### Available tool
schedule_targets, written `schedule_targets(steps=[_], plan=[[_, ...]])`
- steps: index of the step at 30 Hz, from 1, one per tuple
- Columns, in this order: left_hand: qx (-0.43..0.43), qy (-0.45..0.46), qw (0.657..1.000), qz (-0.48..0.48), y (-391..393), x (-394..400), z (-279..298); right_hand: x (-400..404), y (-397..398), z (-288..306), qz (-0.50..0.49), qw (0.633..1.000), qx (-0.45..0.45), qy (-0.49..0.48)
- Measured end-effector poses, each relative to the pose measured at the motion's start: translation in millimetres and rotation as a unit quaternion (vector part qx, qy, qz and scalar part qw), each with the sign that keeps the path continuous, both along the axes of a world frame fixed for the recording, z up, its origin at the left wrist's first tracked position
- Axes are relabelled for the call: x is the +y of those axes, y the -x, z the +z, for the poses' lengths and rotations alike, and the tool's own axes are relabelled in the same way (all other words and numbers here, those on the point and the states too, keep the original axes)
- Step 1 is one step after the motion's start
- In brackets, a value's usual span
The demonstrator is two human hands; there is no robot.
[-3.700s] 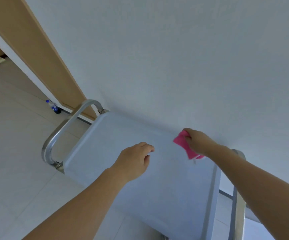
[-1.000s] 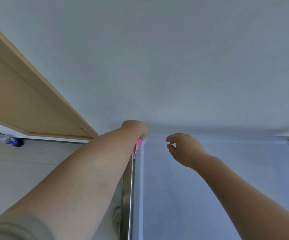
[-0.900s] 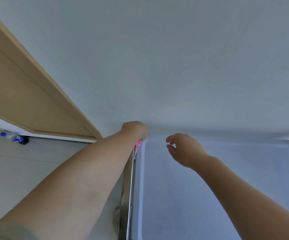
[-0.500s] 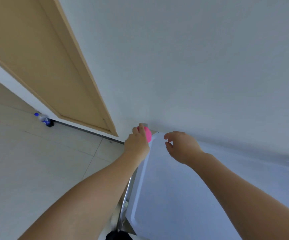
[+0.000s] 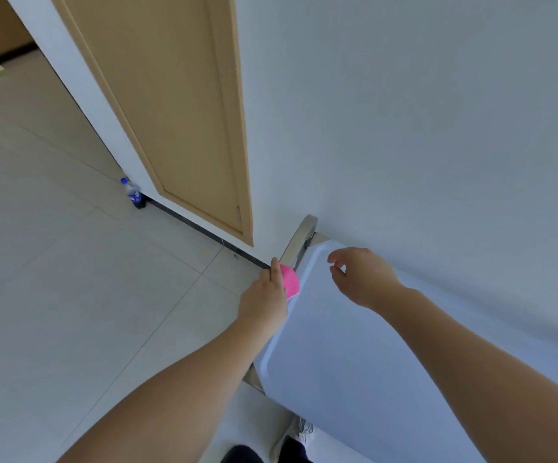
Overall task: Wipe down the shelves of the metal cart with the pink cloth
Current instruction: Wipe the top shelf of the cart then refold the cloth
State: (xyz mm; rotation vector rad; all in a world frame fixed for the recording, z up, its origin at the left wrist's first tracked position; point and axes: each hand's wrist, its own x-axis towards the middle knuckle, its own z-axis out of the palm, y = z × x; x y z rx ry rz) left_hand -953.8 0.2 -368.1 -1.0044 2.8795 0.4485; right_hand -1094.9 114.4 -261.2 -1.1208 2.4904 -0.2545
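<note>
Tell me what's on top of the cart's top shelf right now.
The top shelf looks bare. The right hand hovers above it, holding nothing. The left hand holds the pink cloth at its left edge. The arms cover parts of the shelf.

Cloth [image 5: 290,281] is now in the left hand [image 5: 264,304], pressed at the cart's [image 5: 337,362] left edge; 3.7 s ago the right hand [image 5: 362,279] held it on the top shelf. Right hand now hovers empty over the far left corner, fingers loosely curled. View swings left: more floor, door [image 5: 184,111] and bottle [image 5: 133,192] showing.
</note>
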Motion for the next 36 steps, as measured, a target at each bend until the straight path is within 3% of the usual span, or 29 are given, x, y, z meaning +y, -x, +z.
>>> schedule_targets(steps=[17, 29, 36], plan=[[0.147, -0.102, 0.984, -0.007, -92.3, 23.4, -23.7, 65.9, -132.2, 16.0, -0.040, 0.996, 0.065, -0.040], [0.301, -0.177, 0.937, -0.005, -120.9, 30.3, -53.7, 91.6, -164.9, 5.7, -0.032, 0.991, 0.082, -0.105], [0.316, -0.207, 0.926, 0.026, -144.0, 39.2, -93.4, 105.5, -175.9, -12.4, -0.012, 0.990, 0.074, -0.120]])
